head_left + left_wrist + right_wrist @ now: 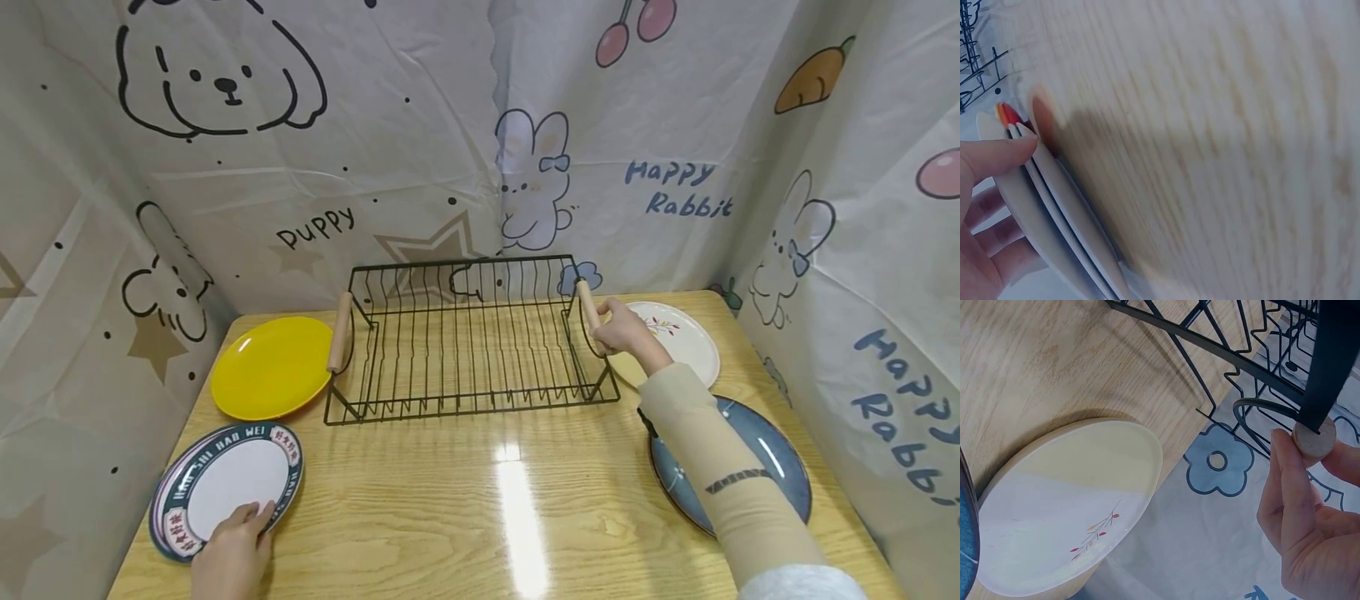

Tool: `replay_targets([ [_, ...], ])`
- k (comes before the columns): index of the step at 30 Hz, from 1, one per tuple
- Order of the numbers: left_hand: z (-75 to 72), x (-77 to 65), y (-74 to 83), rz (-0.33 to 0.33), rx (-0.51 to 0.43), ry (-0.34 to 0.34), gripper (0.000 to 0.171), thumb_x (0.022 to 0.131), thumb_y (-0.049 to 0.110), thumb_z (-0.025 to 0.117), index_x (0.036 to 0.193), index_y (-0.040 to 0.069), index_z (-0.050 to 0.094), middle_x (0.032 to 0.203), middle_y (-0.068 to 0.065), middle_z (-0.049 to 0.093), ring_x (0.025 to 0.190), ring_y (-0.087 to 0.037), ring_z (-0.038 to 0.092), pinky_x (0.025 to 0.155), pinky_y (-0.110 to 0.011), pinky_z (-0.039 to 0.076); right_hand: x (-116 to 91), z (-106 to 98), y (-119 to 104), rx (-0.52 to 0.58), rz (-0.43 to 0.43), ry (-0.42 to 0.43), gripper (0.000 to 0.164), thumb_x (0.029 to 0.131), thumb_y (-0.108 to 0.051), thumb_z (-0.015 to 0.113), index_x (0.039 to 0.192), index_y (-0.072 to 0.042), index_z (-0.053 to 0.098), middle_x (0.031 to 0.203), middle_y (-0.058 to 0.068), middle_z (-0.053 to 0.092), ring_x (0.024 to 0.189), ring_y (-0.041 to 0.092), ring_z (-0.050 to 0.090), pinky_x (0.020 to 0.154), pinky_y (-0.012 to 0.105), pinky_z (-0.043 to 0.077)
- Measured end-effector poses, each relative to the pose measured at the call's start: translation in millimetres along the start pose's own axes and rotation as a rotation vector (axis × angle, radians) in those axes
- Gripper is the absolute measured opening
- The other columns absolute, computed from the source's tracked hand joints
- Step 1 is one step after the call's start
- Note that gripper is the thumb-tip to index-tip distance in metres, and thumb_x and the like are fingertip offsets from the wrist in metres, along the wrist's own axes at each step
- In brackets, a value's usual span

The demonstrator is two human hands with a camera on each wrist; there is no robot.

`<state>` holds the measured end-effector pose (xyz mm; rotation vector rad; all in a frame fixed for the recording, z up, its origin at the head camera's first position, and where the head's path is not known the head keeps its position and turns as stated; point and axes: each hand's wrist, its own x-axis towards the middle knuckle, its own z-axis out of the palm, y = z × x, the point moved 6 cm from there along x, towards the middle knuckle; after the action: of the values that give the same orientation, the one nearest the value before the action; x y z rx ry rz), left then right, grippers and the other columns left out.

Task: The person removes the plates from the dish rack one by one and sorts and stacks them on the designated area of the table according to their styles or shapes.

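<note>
A black wire dish rack [472,408] with wooden handles stands at the back of the table. My right hand [621,327] pinches its right wooden handle [588,306]; in the right wrist view, thumb and fingertips meet round the handle's end [1315,439]. My left hand [232,554] is at the near edge of a stack of plates, topped by a white plate [240,483] with a dark green lettered rim. In the left wrist view the thumb [1007,155] crosses the stacked rims [1054,206], while the fingers lie on the other side, their tips hidden.
A yellow plate [270,367] lies left of the rack. On the right are a white and cream oval plate [690,342] with a red sprig and a blue plate [772,450], partly covered by my right forearm. Printed cloth [420,150] hangs round the wooden table [420,517].
</note>
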<state>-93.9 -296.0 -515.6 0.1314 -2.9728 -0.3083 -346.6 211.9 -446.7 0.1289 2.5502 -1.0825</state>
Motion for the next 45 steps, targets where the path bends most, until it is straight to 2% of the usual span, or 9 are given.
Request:
replay_targets([
  [6,5.5,3.9,-5.3,-0.055,0.000,-0.095,0.039,0.069,0.002,0.072,0.107,-0.001,0.065,0.102,-0.025,0.058,0.089,-0.042,0.055,0.065,-0.056,0.046,-4,-1,-3,-0.012,-0.008,0.000,0.044,0.085,-0.005,0.052,0.125,0.003,0.034,0.099,0.025,0.048,0.063,0.019,0.055,0.055,0.027,0.049],
  [11,8.8,7.5,-9.2,-0.118,0.019,-0.164,0.040,0.071,0.003,0.072,0.110,-0.001,0.064,0.102,-0.025,0.057,0.090,-0.041,0.054,0.069,-0.055,0.046,-3,-1,-3,-0.016,-0.014,0.002,0.045,0.085,-0.005,0.052,0.125,0.004,0.034,0.098,0.025,0.049,0.062,0.019,0.056,0.055,0.028,0.050],
  [21,13.0,12.3,-16.4,-0.187,0.020,-0.192,0.039,0.073,0.005,0.072,0.110,-0.001,0.064,0.104,-0.025,0.056,0.092,-0.041,0.053,0.072,-0.055,0.045,-1,-1,-1,-0.012,-0.012,0.001,0.045,0.086,-0.005,0.052,0.126,0.004,0.034,0.102,0.027,0.048,0.065,0.021,0.057,0.064,0.036,0.052],
  [29,17.3,13.5,-21.7,-0.221,0.002,-0.207,0.037,0.075,0.007,0.070,0.110,-0.001,0.063,0.107,-0.026,0.054,0.095,-0.042,0.051,0.075,-0.056,0.043,-2,0,-2,-0.010,-0.016,0.000,0.045,0.086,-0.006,0.052,0.126,0.004,0.034,0.097,0.025,0.049,0.065,0.023,0.057,0.053,0.026,0.049],
  [33,15.4,13.8,-19.8,-0.218,-0.006,-0.224,0.038,0.075,0.007,0.070,0.111,-0.002,0.063,0.107,-0.026,0.053,0.095,-0.043,0.051,0.075,-0.056,0.043,-2,0,-1,-0.004,-0.017,-0.002,0.045,0.087,-0.005,0.052,0.126,0.004,0.033,0.099,0.025,0.048,0.065,0.022,0.057,0.058,0.031,0.051],
  [37,13.9,16.6,-19.5,-0.212,-0.032,-0.313,0.040,0.078,0.010,0.068,0.114,-0.004,0.060,0.110,-0.029,0.051,0.097,-0.045,0.049,0.078,-0.058,0.042,-3,0,-2,-0.010,-0.012,-0.001,0.044,0.087,-0.006,0.052,0.126,0.004,0.033,0.099,0.025,0.049,0.062,0.019,0.055,0.065,0.038,0.052],
  [42,13.1,24.6,-20.6,-0.191,-0.078,-0.472,0.044,0.081,0.016,0.065,0.118,-0.007,0.056,0.115,-0.036,0.045,0.103,-0.051,0.045,0.083,-0.060,0.039,-3,0,-2,-0.016,-0.007,0.003,0.044,0.088,-0.006,0.052,0.127,0.003,0.034,0.098,0.025,0.050,0.060,0.017,0.054,0.058,0.031,0.050],
  [45,10.7,32.2,-19.6,-0.165,-0.108,-0.557,0.047,0.083,0.021,0.064,0.119,-0.008,0.054,0.118,-0.038,0.044,0.107,-0.053,0.042,0.087,-0.060,0.036,-4,0,-2,-0.014,-0.006,0.009,0.043,0.088,-0.006,0.052,0.127,0.003,0.034,0.095,0.023,0.051,0.060,0.017,0.054,0.060,0.032,0.050],
])
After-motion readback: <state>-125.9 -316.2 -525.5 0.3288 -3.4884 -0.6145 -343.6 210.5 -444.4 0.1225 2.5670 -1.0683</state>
